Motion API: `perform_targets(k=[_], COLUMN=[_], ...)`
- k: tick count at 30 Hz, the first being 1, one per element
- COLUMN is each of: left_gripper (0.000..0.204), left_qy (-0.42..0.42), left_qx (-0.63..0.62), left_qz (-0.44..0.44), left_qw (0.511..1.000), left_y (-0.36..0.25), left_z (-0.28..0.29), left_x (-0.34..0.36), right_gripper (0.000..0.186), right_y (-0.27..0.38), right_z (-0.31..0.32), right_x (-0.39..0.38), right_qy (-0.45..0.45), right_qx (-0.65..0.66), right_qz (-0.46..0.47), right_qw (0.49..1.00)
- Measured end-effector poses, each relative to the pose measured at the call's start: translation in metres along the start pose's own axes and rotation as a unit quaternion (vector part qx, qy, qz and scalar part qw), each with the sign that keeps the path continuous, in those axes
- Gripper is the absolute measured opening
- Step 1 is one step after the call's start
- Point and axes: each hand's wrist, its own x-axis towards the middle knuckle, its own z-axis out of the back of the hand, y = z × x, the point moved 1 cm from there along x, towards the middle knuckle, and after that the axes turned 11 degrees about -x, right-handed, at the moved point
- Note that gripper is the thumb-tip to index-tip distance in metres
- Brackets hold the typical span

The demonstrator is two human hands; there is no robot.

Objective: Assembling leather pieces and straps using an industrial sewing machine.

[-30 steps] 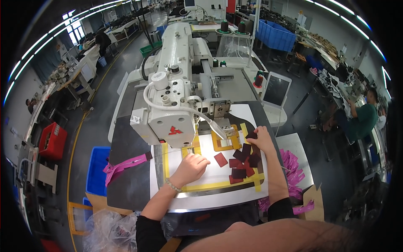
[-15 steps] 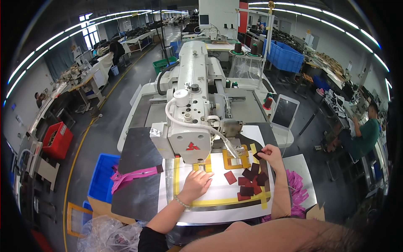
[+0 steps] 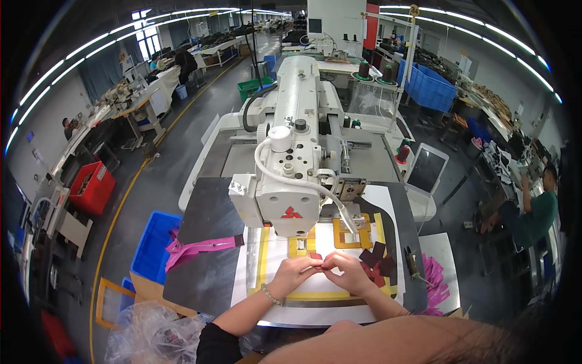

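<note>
My left hand (image 3: 294,274) and my right hand (image 3: 347,273) meet over the white sheet (image 3: 276,310), in front of the machine head. Their fingertips pinch a small red fabric patch (image 3: 316,256) between them. Just right of my right hand lies a loose pile of dark red and near-black patches (image 3: 378,262), partly hidden by that hand and forearm. Beyond my fingers, a yellow clamp frame (image 3: 351,235) lies under the white sewing machine head (image 3: 287,206). A smaller yellow piece (image 3: 302,245) is beside it, toward the left.
A magenta zipper strip (image 3: 206,247) reaches from the blue bin (image 3: 155,242) onto the dark table. At the right are a small slim tool (image 3: 413,266) and a magenta bundle (image 3: 434,284). A screen (image 3: 427,167) stands behind. Another person (image 3: 536,203) sits far right.
My right hand has come left from beyond the patches to meet my left hand. The dark patch it held is no longer visible there; both hands now pinch a red patch. The view has shifted slightly.
</note>
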Motion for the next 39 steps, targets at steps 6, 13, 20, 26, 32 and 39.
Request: perform_targets(k=[6,13,20,26,32,39], left_gripper=[0.022,0.026,0.017,0.011,0.012,0.014], left_qy=[0.055,0.105,0.034,-0.009,-0.053,-0.077], left_qx=[0.013,0.019,-0.103,-0.151,-0.154,-0.232], left_qz=[-0.129,-0.183,-0.014,0.111,0.158,0.221], left_qw=[0.99,0.977,0.994,0.982,0.974,0.944], left_y=[-0.003,0.0,-0.007,-0.002,0.007,0.014], left_z=[-0.001,-0.008,-0.008,-0.006,-0.004,-0.011], left_x=[-0.003,-0.006,0.001,-0.001,-0.005,-0.011], right_gripper=[0.03,0.012,0.005,0.007,0.017,0.018], right_y=[-0.022,-0.034,-0.028,-0.017,-0.008,-0.01], right_z=[0.017,0.002,-0.009,-0.009,-0.02,-0.03], right_x=[0.001,-0.01,-0.013,-0.01,-0.012,-0.017], right_qy=[0.08,0.157,0.035,0.024,0.0,-0.026], right_qx=[0.455,0.44,0.375,0.281,0.357,0.294], right_qz=[-0.268,-0.251,-0.212,-0.214,-0.176,-0.186], right_qw=[0.845,0.848,0.902,0.935,0.917,0.937])
